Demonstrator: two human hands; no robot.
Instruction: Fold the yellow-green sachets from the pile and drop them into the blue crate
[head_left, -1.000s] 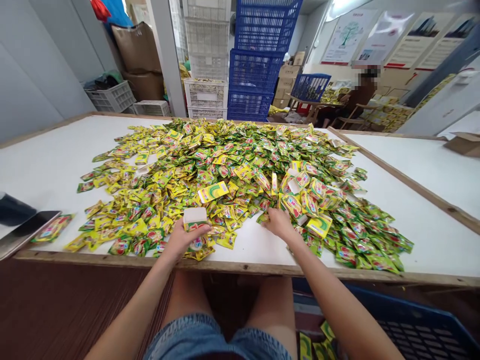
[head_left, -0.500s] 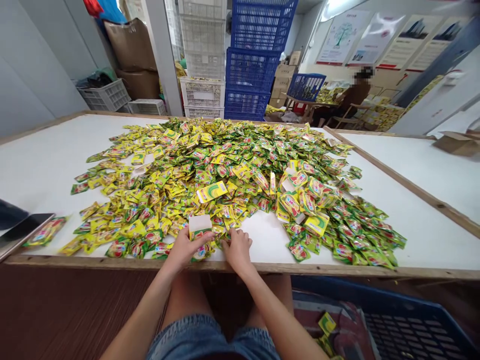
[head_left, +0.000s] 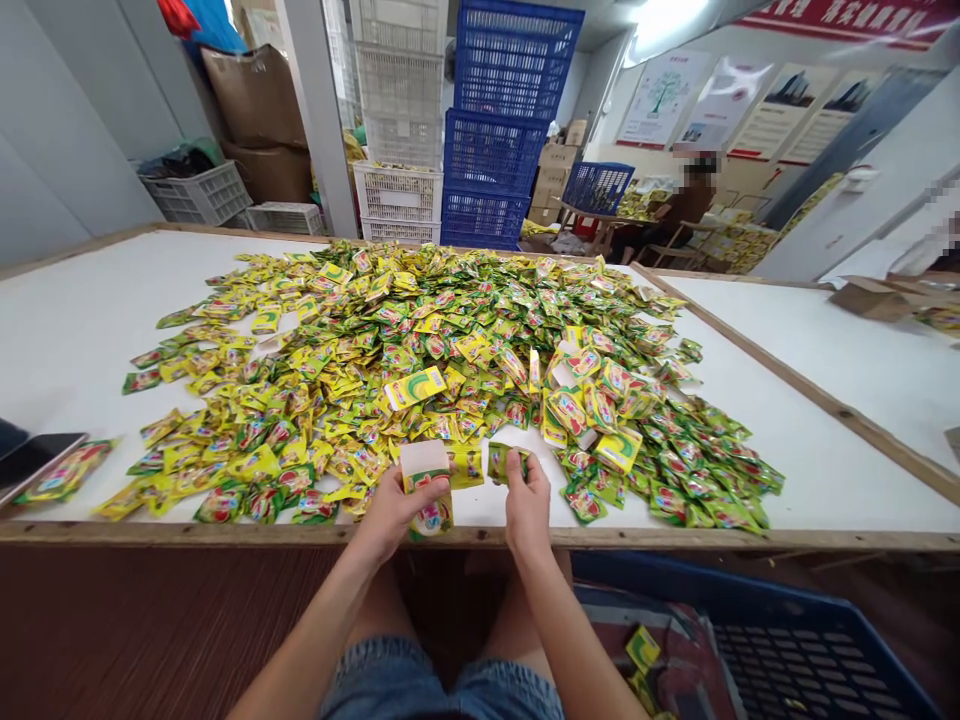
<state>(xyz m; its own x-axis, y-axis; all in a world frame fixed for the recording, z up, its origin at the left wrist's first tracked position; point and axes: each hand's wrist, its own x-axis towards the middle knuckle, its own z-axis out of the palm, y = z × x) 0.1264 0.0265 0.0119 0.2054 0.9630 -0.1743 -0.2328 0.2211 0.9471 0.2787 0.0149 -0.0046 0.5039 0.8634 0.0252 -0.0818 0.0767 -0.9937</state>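
My left hand (head_left: 391, 512) is closed around a small printed carton (head_left: 429, 515), its white flap standing up toward the top. A yellow printed piece (head_left: 466, 466) with a white edge juts from the carton's right side; whether it is part of the carton I cannot tell. Between the fingertips of my right hand (head_left: 531, 508) is a green sachet (head_left: 498, 462), held just right of that piece and apart from it. Both hands are over the table's front edge. Beyond them spreads a big heap of yellow and green sachets (head_left: 360, 350). A yellow carton (head_left: 415, 388) lies on the heap.
Several cartons (head_left: 619, 448) lie among sachets to the right. A phone (head_left: 37, 465) rests at the table's left edge. Below right is a blue crate (head_left: 795, 640). Stacked blue crates (head_left: 495, 150) stand behind the table, and a person (head_left: 686, 210) sits farther back.
My right hand has lifted from the table by the heap and moved right and up, with a green sachet in its fingers. The carton in my left hand has shifted slightly right.
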